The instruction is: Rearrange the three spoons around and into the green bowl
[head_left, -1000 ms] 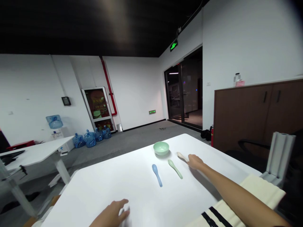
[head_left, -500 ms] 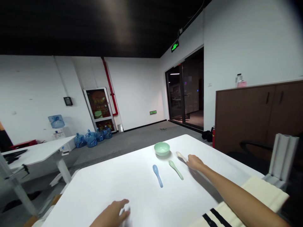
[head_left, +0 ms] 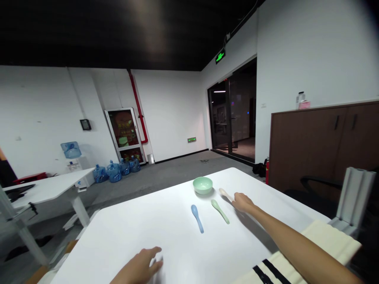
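My right hand [head_left: 243, 202] is closed on the handle of a cream spoon [head_left: 225, 193], whose bowl points away to the left. A pale green spoon [head_left: 220, 212] lies on the white table [head_left: 127, 225] just left of that hand. Farther left rests a blue spoon [head_left: 197, 218], roughly parallel to the green one. Behind the spoons stands a mint green bowl [head_left: 203, 185], with no contents visible. Near the table's front, my left hand [head_left: 142, 266] is open, thumb and forefinger apart, holding nothing.
A cream cloth with black stripes [head_left: 314, 244] lies under my right forearm at the table's right edge. A grey metal post [head_left: 353, 197] rises beside it. Another white desk [head_left: 56, 185] stands at the left, with blue water bottles [head_left: 114, 172] on the floor behind.
My right hand, with the cream spoon, has shifted very slightly left. The bowl, the other two spoons and my left hand look about the same; the view has tilted a little.
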Available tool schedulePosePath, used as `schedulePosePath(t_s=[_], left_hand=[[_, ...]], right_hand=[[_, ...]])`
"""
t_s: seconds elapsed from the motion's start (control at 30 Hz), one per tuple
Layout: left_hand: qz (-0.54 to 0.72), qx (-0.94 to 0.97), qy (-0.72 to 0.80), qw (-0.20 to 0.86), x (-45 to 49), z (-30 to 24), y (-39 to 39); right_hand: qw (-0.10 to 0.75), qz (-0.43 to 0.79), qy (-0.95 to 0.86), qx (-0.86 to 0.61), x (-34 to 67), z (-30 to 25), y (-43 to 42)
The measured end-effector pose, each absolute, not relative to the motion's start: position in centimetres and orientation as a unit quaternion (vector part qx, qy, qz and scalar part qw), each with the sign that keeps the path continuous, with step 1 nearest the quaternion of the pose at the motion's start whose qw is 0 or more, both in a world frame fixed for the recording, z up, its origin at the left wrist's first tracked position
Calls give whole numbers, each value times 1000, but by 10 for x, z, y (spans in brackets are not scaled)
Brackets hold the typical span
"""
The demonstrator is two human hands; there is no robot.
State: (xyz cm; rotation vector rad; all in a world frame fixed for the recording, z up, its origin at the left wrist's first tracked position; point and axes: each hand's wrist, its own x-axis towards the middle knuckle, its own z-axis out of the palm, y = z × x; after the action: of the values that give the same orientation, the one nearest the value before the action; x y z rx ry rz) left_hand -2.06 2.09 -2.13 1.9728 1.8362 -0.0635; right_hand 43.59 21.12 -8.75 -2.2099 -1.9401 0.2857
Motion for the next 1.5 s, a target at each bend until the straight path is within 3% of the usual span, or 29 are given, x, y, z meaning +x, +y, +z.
schedulePosePath(t_s=[0.7,1.5], left_hand=[[-13,714,665,218,-28,-22,20],[-6,711,668,218,-27,-20,24]], right_hand=[[140,33,-709,-690,356,-15,243],[110,53,-686,-717,311,-49,294]])
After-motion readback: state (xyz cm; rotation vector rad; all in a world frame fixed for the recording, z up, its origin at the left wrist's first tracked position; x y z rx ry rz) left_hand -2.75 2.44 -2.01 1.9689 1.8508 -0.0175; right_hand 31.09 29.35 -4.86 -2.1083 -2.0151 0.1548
